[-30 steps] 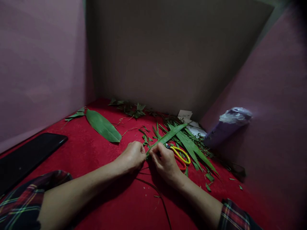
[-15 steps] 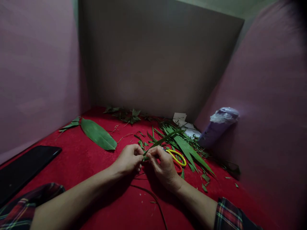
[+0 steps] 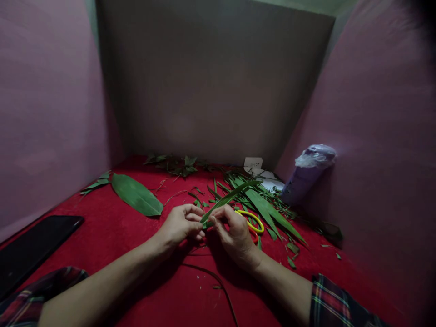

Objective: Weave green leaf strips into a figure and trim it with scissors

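A long narrow green leaf (image 3: 229, 196) is pinched between my two hands near its lower end, its tip slanting up to the right. My left hand (image 3: 182, 225) grips the leaf's left end between thumb and fingers. Close beside it, my right hand (image 3: 234, 232) pinches the same leaf with thumb and forefinger. The folded part at the fingertips is partly hidden. Just behind my right hand lie scissors with yellow and red handles (image 3: 257, 223), their blades out of sight. A thin brown strip (image 3: 213, 274) curves across the cloth below my hands.
A broad green leaf (image 3: 136, 194) lies at left on the red cloth (image 3: 112, 254), above a black phone-like slab (image 3: 44, 243). Cut leaves (image 3: 264, 206) pile up at right, near white paper (image 3: 254, 164) and a plastic-wrapped purple packet (image 3: 306, 175). Leafy sprigs (image 3: 185, 167) line the back wall.
The leaf has turned slightly, showing more of its flat face. My left fingers have loosened a little and spread behind it. The camera view has shifted slightly.
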Demonstrator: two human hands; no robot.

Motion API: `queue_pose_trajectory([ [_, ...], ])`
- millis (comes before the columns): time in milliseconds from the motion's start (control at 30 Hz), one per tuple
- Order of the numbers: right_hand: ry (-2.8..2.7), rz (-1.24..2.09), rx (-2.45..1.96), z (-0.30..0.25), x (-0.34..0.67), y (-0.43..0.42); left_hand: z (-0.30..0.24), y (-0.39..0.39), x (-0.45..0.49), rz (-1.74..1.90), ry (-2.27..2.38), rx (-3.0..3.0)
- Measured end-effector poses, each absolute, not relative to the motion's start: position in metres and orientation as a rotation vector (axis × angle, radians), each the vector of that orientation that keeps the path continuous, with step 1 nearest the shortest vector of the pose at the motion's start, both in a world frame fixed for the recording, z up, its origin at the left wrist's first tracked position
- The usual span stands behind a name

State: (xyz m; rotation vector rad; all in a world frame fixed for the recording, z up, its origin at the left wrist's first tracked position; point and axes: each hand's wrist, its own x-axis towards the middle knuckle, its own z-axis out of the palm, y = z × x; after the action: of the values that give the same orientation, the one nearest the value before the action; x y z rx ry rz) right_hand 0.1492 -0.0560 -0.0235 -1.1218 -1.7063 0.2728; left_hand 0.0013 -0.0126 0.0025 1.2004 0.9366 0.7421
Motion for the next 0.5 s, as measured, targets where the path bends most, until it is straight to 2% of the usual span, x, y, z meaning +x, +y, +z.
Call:
queue_pose_trajectory([
  [500, -1.751, 0.281, -1.085, -0.0227, 0.1489, -0.0566, 0.0038, -0.0137, 0.0026, 0.777, 0.976, 1.23],
])
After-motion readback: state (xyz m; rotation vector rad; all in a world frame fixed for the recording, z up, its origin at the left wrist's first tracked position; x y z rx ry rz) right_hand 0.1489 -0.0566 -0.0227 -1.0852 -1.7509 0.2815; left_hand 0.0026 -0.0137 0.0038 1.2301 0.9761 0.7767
